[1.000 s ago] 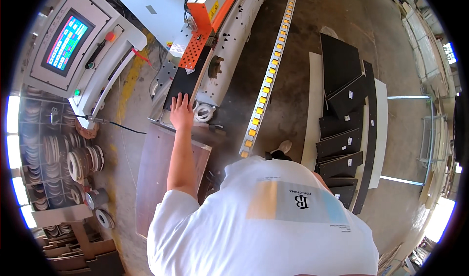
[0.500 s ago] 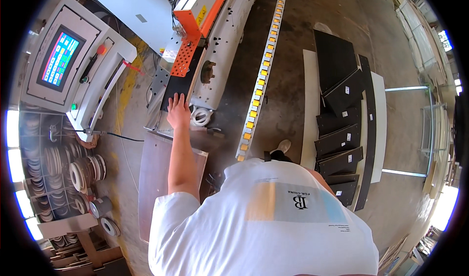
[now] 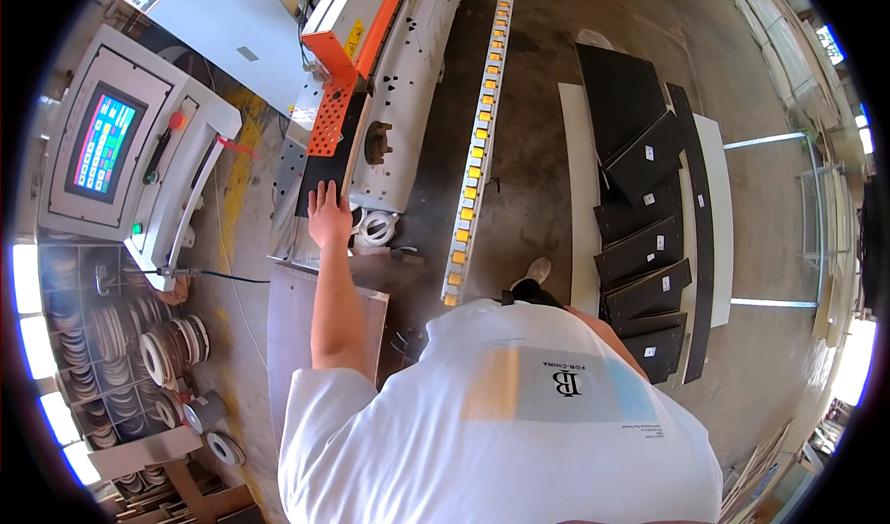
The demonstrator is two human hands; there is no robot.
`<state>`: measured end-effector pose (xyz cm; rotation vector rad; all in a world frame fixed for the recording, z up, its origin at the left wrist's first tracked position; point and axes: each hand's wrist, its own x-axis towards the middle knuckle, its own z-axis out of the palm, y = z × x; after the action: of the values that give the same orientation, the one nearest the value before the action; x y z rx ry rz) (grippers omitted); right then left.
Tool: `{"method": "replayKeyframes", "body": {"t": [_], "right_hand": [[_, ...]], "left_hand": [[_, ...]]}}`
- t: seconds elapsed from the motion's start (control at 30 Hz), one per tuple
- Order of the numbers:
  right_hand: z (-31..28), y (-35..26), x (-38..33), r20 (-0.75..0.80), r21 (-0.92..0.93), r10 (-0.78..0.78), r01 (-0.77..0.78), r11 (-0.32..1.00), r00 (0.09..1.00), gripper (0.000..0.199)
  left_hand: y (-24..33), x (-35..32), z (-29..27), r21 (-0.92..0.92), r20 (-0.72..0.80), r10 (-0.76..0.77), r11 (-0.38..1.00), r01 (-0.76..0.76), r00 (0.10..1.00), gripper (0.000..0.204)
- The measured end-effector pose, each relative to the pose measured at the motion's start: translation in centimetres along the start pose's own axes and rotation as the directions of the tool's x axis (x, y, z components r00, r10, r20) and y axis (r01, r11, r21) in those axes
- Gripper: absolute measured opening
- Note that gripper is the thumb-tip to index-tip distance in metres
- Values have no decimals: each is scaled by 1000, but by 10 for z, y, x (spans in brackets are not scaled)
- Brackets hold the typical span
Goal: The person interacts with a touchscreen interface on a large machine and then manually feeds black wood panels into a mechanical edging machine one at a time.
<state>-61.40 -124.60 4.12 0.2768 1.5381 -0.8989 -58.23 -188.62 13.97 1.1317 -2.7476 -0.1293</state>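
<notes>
Resting left hand [image 3: 329, 214]: open, palm down at a black board's [image 3: 324, 169] near end
Orange plate [image 3: 328, 124]: just beyond the fingers
Right hand: hidden, grip cannot be told

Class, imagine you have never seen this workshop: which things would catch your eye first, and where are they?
The broad white T-shirt probably strikes first, filling the lower middle, with the long rail of yellow rollers running up from it. To the upper left, the left hand lies with fingers on the near end of a black board, just below a bright orange perforated plate. At far left glows a colourful screen.
</notes>
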Motion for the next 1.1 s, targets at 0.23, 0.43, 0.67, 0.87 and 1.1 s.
{"method": "replayKeyframes", "body": {"t": [0.23, 0.43, 0.67, 0.87, 1.1], "right_hand": [[0, -1, 5, -112, -255, -13, -17, 967, 994, 105], [-11, 43, 38, -17, -131, -96, 93, 987, 995, 104], [2, -3, -14, -155, -312, 42, -89, 946, 987, 108], [-8, 18, -54, -170, -139, 69, -94, 986, 983, 97], [-34, 87, -1, -461, 29, 22, -10, 1000, 887, 65]], "left_hand": [[1, 2, -9, 79, 85, -15, 997, 8, 996, 45], [10, 16, -2, 105, 88, 7, 994, -16, 996, 44], [42, 56, 7, 238, 158, -11, 971, -27, 987, 46], [60, 109, 33, 65, 117, 73, 995, -81, 990, 47], [196, -6, 46, -458, 225, 401, 848, -267, 888, 57]]}}
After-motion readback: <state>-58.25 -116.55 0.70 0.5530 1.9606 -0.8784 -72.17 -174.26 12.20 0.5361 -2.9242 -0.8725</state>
